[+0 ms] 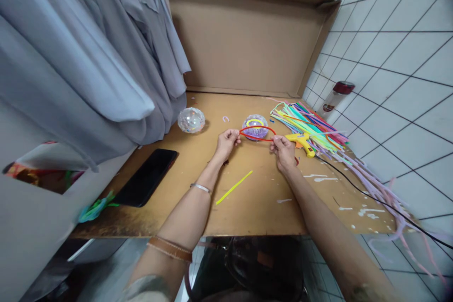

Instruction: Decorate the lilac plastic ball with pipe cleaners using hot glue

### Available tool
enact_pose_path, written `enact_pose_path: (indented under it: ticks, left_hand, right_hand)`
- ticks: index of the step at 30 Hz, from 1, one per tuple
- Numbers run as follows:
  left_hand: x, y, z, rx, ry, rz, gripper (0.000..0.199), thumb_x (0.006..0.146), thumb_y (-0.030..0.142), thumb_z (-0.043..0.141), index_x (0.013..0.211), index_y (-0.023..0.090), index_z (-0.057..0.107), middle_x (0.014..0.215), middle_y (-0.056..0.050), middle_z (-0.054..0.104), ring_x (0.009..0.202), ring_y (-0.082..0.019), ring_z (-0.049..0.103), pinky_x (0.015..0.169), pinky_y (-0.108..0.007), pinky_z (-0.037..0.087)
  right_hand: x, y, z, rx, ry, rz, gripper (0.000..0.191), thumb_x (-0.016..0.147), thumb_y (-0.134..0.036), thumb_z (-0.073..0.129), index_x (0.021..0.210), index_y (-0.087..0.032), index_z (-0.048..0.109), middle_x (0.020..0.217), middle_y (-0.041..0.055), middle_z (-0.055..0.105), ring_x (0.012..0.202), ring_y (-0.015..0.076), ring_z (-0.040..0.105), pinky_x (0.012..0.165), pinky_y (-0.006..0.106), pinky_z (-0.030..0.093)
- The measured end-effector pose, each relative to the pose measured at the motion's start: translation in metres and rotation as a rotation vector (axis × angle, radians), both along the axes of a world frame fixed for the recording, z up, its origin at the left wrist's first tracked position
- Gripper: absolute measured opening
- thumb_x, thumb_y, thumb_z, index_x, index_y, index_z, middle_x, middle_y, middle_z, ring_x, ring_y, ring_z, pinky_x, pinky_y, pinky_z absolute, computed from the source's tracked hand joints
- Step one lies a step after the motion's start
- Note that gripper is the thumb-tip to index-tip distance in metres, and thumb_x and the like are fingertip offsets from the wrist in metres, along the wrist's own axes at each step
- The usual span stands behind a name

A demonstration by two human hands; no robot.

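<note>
A red pipe cleaner [257, 127], bent into a flat loop, is stretched between my two hands above the table. My left hand [228, 144] pinches its left end, and my right hand [283, 149] pinches the right end. Just behind the loop sits a clear round bowl [255, 135] with purple and yellow pieces in it. A straight yellow strip [234, 188] lies on the table in front of my hands. Beside my right hand rests a yellow glue gun [304, 143], its black cord running right.
Another clear bowl [191, 120] stands at the left, behind a black phone [146, 178]. Colourful pipe cleaners [311, 122] are heaped at the right, near a red-lidded jar [335, 97]. Cardboard [244, 42] walls the back; grey cloth [116, 47] hangs left.
</note>
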State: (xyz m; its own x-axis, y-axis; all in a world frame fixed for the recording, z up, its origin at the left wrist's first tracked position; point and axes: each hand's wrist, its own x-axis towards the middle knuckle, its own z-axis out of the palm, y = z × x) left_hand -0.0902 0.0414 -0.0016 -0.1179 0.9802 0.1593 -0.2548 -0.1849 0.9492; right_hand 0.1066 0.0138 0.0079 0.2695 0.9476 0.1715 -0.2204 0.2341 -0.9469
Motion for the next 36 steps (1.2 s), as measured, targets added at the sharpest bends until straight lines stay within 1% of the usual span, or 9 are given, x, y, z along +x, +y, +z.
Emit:
enact_pose_path:
  ticks: [5,10,14,17,20,23,26,32,36]
  left_hand:
    - [0.000,0.000,-0.001,0.025,0.039,0.031,0.038,0.079,0.047,0.076,0.064,0.018,0.056,0.054,0.004,0.055,0.048,-0.007,0.046,0.051,-0.020,0.038]
    - [0.001,0.001,0.002,0.046,-0.004,0.036,0.040,0.078,0.049,0.076,0.065,0.018,0.056,0.058,0.003,0.055,0.053,-0.008,0.047,0.055,-0.021,0.037]
    - [-0.002,0.013,0.018,0.040,-0.049,0.121,0.035,0.081,0.043,0.075,0.066,0.018,0.056,0.062,0.003,0.056,0.058,-0.009,0.047,0.059,-0.021,0.038]
    - [-0.003,0.028,0.034,0.037,-0.054,0.187,0.030,0.083,0.038,0.074,0.066,0.018,0.058,0.064,0.002,0.056,0.066,-0.011,0.052,0.064,-0.021,0.039]
    - [-0.001,0.043,0.044,0.009,-0.068,0.151,0.027,0.081,0.034,0.076,0.069,0.018,0.058,0.068,0.001,0.059,0.073,-0.012,0.055,0.070,-0.022,0.041]
    - [0.002,0.052,0.042,-0.089,-0.097,0.112,0.023,0.083,0.031,0.073,0.072,0.018,0.057,0.071,0.001,0.061,0.075,-0.012,0.057,0.073,-0.024,0.041]
    - [0.004,0.059,0.036,-0.182,-0.162,0.099,0.017,0.086,0.027,0.068,0.077,0.018,0.058,0.077,0.001,0.063,0.076,-0.012,0.058,0.076,-0.025,0.042]
    - [0.012,0.064,0.029,-0.230,-0.254,0.091,0.019,0.085,0.020,0.068,0.072,0.018,0.055,0.078,0.000,0.064,0.074,-0.011,0.059,0.079,-0.026,0.047]
    - [0.017,0.057,0.025,-0.296,-0.318,0.005,0.022,0.090,0.017,0.060,0.071,0.019,0.051,0.069,0.002,0.061,0.066,-0.010,0.058,0.072,-0.024,0.049]
  right_hand:
    - [-0.002,-0.001,0.002,0.011,-0.065,-0.060,0.033,0.058,-0.051,0.078,0.065,-0.022,0.063,0.049,-0.0051,0.053,0.047,0.0087,0.044,0.046,0.022,0.036]
    - [-0.003,-0.002,0.003,0.028,-0.132,-0.099,0.034,0.062,-0.053,0.073,0.065,-0.022,0.060,0.051,-0.0053,0.051,0.049,0.0100,0.042,0.049,0.024,0.034]
    - [-0.004,0.002,0.017,0.070,-0.290,-0.138,0.032,0.068,-0.052,0.068,0.062,-0.022,0.057,0.050,-0.0060,0.046,0.051,0.0107,0.038,0.052,0.026,0.030]
    - [-0.006,0.015,0.031,0.099,-0.303,-0.132,0.027,0.072,-0.046,0.065,0.062,-0.022,0.056,0.052,-0.0055,0.047,0.053,0.0115,0.039,0.054,0.027,0.031]
    - [-0.009,0.031,0.040,0.114,-0.253,-0.181,0.023,0.072,-0.037,0.062,0.057,-0.023,0.052,0.052,-0.0053,0.046,0.054,0.0121,0.039,0.054,0.027,0.032]
    - [-0.011,0.046,0.040,0.106,-0.237,-0.243,0.023,0.069,-0.031,0.060,0.052,-0.024,0.046,0.051,-0.0061,0.042,0.056,0.0122,0.039,0.054,0.027,0.032]
    - [-0.010,0.056,0.036,0.041,-0.209,-0.239,0.018,0.067,-0.026,0.059,0.054,-0.023,0.048,0.053,-0.0067,0.043,0.060,0.0120,0.041,0.054,0.024,0.032]
    - [-0.009,0.071,0.032,-0.126,-0.027,-0.163,0.010,0.065,-0.023,0.063,0.062,-0.023,0.053,0.062,-0.0061,0.058,0.066,0.0118,0.053,0.055,0.022,0.038]
    - [-0.008,0.072,0.025,-0.220,0.132,-0.057,0.008,0.064,-0.022,0.064,0.065,-0.023,0.056,0.071,-0.0038,0.068,0.070,0.0129,0.060,0.057,0.023,0.044]
